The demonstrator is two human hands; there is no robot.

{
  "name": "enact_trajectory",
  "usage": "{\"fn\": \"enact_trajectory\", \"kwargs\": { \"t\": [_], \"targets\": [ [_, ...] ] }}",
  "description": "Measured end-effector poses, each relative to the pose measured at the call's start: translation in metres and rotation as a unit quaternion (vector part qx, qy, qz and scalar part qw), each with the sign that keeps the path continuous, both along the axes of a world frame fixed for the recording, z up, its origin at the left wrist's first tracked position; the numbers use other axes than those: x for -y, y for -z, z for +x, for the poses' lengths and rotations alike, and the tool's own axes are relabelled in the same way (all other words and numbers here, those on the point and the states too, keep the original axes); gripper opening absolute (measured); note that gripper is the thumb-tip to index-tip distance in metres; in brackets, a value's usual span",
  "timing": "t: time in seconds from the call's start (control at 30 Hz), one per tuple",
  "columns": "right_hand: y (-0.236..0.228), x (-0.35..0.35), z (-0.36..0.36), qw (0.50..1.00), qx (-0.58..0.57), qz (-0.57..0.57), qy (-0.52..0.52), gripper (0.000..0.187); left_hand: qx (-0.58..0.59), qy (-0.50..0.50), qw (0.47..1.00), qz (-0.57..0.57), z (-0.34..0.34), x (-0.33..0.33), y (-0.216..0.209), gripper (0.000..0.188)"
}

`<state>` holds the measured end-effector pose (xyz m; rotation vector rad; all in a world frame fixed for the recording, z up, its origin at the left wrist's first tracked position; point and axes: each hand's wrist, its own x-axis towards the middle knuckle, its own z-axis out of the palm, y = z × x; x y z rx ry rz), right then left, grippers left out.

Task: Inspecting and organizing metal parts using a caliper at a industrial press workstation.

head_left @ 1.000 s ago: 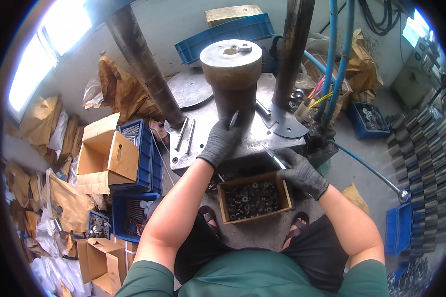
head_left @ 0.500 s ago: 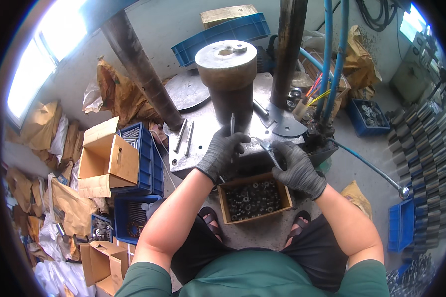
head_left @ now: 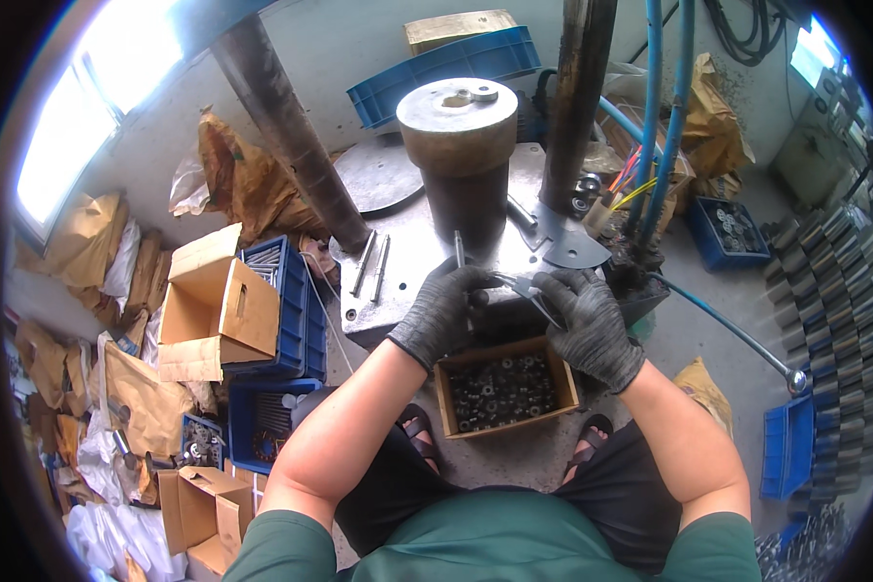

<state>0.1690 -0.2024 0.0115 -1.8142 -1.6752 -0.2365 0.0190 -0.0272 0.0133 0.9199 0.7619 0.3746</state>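
Note:
My gloved left hand [head_left: 443,310] is closed round a slim metal shaft [head_left: 459,246], which stands upright with its tip above the fingers. In my gloved right hand [head_left: 594,328] are small metal pliers [head_left: 528,289], their jaws pointing left and reaching the left hand's fingers beside the shaft. Whether the jaws touch the shaft is hidden by the fingers. Both hands are over the near edge of a steel machine plate [head_left: 412,301]. Two similar shafts, one [head_left: 364,262] beside another [head_left: 381,267], lie on the plate to the left.
Below my hands a cardboard box [head_left: 446,400] of small metal parts stands between my feet. A thick cylinder [head_left: 456,136] rises from the plate, between two steel columns. Blue crates [head_left: 306,310] and an open carton [head_left: 189,315] stand at left; hoses [head_left: 677,116] hang at right.
The pliers have moved left, and their jaws now meet the left hand's fingers. My hands have come closer together. The view has shifted slightly.

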Motion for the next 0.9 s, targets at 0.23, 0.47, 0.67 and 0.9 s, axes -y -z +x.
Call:
{"fn": "enact_trajectory", "kwargs": {
  "t": [0.23, 0.47, 0.67, 0.9],
  "targets": [
    [-0.0006, -0.0027, -0.0031, 1.000, 0.010, 0.014, 0.001, 0.059, 0.037, 0.000, 0.999, -0.004, -0.0018, 0.0002, 0.0006, 0.010],
    [-0.0001, -0.0035, -0.0032, 0.999, 0.027, 0.015, -0.014, 0.062, 0.043, -0.011, 0.999, -0.003, -0.0023, -0.0026, 0.0010, 0.010],
    [0.0004, -0.0044, -0.0041, 0.999, 0.041, 0.025, -0.005, 0.062, 0.042, -0.015, 0.999, 0.001, -0.0019, -0.0019, 0.0041, 0.011],
    [-0.0017, -0.0042, -0.0045, 0.998, 0.052, 0.024, -0.009, 0.062, 0.049, -0.006, 0.999, 0.008, -0.0044, -0.0003, -0.0023, 0.016]
  ]
}}
